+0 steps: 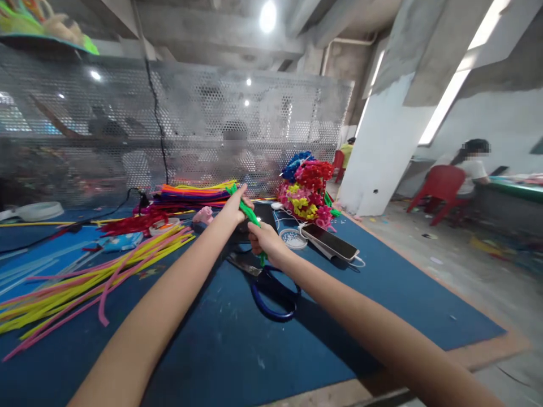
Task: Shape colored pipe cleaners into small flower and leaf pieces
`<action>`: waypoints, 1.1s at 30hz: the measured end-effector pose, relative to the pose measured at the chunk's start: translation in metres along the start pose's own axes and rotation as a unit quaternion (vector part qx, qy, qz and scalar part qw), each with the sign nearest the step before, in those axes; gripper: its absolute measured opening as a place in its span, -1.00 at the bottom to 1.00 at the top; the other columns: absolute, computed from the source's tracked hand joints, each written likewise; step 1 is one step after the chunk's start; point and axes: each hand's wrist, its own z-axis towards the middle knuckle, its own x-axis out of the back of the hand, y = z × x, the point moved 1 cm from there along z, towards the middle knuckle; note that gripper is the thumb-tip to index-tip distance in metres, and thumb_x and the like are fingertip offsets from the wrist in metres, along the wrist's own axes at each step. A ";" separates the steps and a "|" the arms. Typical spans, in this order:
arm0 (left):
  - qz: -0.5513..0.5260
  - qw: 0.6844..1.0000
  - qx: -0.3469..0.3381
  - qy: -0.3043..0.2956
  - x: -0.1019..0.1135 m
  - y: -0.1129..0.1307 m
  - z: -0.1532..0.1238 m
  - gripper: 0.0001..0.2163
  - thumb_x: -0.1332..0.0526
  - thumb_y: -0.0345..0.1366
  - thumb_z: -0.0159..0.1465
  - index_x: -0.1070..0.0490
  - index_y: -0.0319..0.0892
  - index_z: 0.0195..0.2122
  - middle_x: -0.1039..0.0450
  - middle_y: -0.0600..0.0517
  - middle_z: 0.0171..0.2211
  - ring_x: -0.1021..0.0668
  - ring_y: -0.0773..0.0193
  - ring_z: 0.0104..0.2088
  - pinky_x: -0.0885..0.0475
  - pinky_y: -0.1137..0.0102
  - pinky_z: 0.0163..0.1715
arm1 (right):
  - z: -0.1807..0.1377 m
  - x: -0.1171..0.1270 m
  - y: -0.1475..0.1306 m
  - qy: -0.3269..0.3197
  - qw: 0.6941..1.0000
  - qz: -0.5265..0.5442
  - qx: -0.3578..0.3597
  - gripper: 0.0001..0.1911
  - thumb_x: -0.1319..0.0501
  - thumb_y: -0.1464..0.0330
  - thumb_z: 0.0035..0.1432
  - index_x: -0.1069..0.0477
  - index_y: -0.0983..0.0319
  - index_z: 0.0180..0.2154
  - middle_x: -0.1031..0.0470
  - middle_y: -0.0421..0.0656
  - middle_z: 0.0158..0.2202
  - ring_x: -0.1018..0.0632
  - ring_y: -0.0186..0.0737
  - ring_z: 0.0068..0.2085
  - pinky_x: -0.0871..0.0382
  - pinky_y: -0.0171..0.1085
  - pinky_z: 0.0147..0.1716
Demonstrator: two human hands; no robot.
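Both my arms reach out over a blue mat (220,345). My left hand (236,206) pinches the upper end of a green pipe cleaner (249,215), fingers closed on it. My right hand (266,242) grips the same green pipe cleaner lower down, its tail sticking out below the fist. Under my hands lie blue-handled scissors (271,294). A stack of coloured pipe cleaners (190,196) sits just behind my left hand.
Loose yellow and pink pipe cleaners (85,280) spread at the left. A bunch of pipe-cleaner flowers (307,189), a phone (333,241) on a cable and a small round lid (293,238) lie at the right. A perforated metal screen (190,124) stands behind. A person sits on a red chair (441,189) far right.
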 end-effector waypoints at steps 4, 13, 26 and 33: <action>0.038 0.992 0.105 -0.057 -0.008 -0.025 0.010 -0.74 -0.21 -0.24 0.13 -0.39 -0.31 -0.21 -0.44 -0.12 -0.26 -0.51 0.20 -0.34 -0.44 0.34 -0.40 | 0.036 0.026 0.000 0.031 0.998 -0.059 0.022 -0.88 -0.01 0.33 0.12 -0.10 0.21 -0.43 -0.08 -0.42 -0.68 -0.13 -0.54 -0.75 -0.06 -0.51 -0.76; 0.061 0.988 0.131 -0.056 0.013 -0.028 0.049 -0.87 -0.32 -0.38 -0.01 -0.45 -0.28 -0.42 -0.50 -0.03 -0.53 -0.52 0.32 -0.56 -0.43 0.44 -0.53 | 0.115 0.075 -0.029 0.030 0.961 -0.275 0.026 -0.69 -0.17 0.19 -0.03 -0.36 0.31 -0.59 -0.35 -0.23 -0.64 -0.39 -0.39 -0.54 -0.22 -0.43 -0.54; 0.138 0.985 0.098 0.033 0.037 -0.029 0.072 -0.74 -0.41 -0.33 -0.20 -0.43 -0.28 -0.48 -0.42 0.08 -0.68 -0.45 0.36 -0.69 -0.36 0.48 -0.65 | 0.126 0.051 -0.030 0.134 0.864 -0.484 0.048 -0.30 0.15 -0.14 0.03 -0.43 0.31 -0.43 -0.47 0.07 -0.37 -0.50 -0.03 -0.28 -0.29 -0.19 -0.33; 0.142 0.979 0.142 -0.023 0.034 -0.035 0.064 -0.87 -0.27 -0.35 0.02 -0.44 -0.28 -0.40 -0.47 0.02 -0.61 -0.48 0.35 -0.65 -0.37 0.49 -0.64 | 0.131 0.069 -0.026 0.059 0.958 -0.271 -0.077 -0.50 -0.11 -0.03 -0.03 -0.36 0.32 -0.42 -0.46 0.02 -0.40 -0.50 -0.10 -0.29 -0.33 -0.14 -0.23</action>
